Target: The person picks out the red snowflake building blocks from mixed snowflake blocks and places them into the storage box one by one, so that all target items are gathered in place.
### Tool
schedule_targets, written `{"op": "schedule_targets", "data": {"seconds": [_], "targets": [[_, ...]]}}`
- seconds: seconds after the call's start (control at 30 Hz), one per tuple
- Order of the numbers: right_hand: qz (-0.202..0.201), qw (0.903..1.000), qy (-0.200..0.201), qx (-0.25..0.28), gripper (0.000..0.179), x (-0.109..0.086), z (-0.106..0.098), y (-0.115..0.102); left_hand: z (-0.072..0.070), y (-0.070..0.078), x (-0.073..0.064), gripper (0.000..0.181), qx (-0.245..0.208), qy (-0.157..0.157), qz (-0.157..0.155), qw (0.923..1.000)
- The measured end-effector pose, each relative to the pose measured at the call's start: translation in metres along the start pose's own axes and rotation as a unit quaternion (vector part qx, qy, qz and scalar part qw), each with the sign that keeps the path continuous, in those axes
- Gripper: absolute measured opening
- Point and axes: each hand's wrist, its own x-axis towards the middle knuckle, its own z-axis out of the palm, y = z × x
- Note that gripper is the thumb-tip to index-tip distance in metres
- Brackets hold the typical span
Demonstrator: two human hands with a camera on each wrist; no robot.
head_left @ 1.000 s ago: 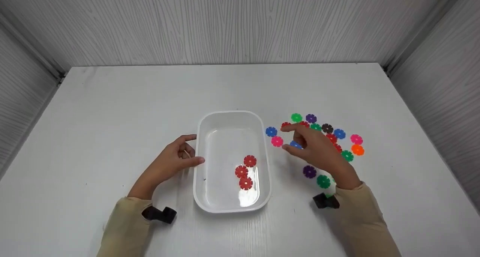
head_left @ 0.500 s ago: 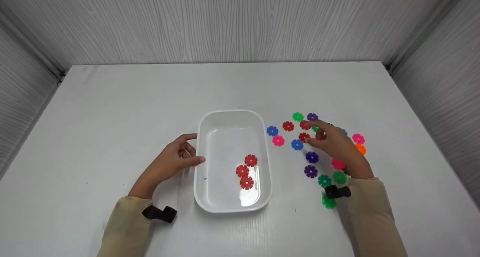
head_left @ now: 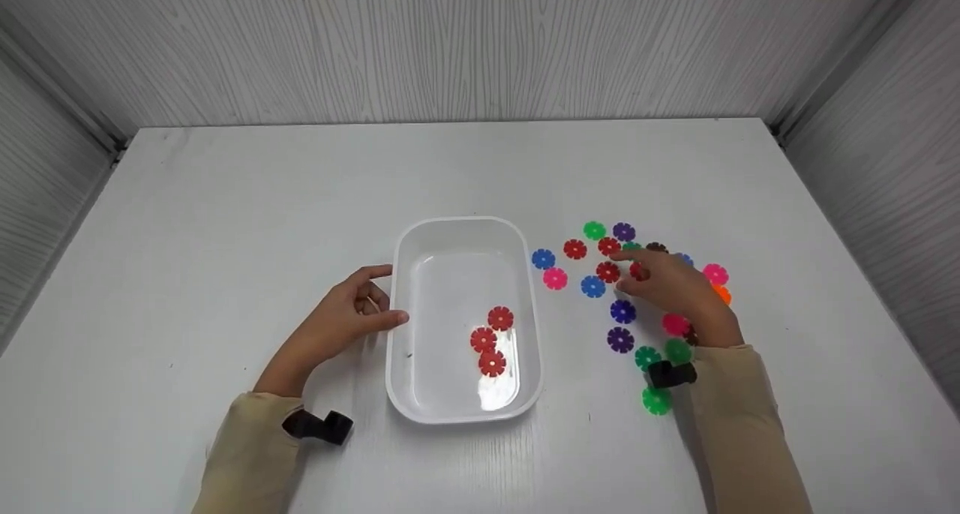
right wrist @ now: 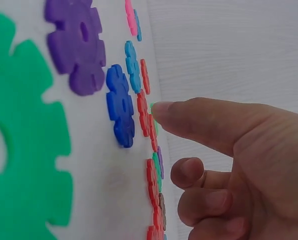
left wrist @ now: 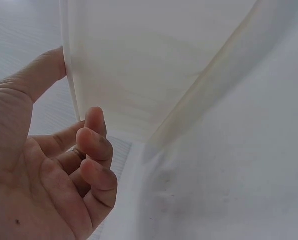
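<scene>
A white rectangular tray (head_left: 439, 289) stands mid-table with three red notched plastic discs (head_left: 492, 363) inside. At its left rim my left hand (head_left: 341, 323) holds on, thumb over the edge and index finger against it. The left wrist view shows the other fingers curled below the tray's rim (left wrist: 69, 75). My right hand (head_left: 671, 281) hovers over the scattered discs, thumb and index finger apart with nothing between them. Close to those fingertips lies a red disc (head_left: 608, 272), with another red disc (head_left: 609, 246) just behind it. Part of the pile is hidden under the hand.
Blue (head_left: 544, 259) and pink (head_left: 555, 278) discs lie just right of the tray. Purple (head_left: 620, 340) and green (head_left: 656, 401) ones are spread nearer the front. Wood-grain panels (head_left: 465, 49) close off the table's back and sides.
My right hand has moved right from beside the blue and pink discs to above the red ones, shifting only slightly lately. The left hand stays at the tray's rim.
</scene>
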Motion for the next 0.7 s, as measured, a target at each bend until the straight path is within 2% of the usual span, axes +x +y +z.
{"op": "schedule_targets", "data": {"seconds": [0.4, 0.7], "targets": [[0.013, 0.9995, -0.010, -0.027, 0.051, 0.0014, 0.0034, -0.0029, 0.0008, 0.0006, -0.0002, 0.074, -0.005, 0.000, -0.007, 1.0000], [0.012, 0.9987, 0.005, -0.048, 0.040, 0.0019, 0.0061, -0.0071, 0.0002, 0.0032, -0.0009, 0.074, 0.003, 0.001, -0.001, 1.0000]]}}
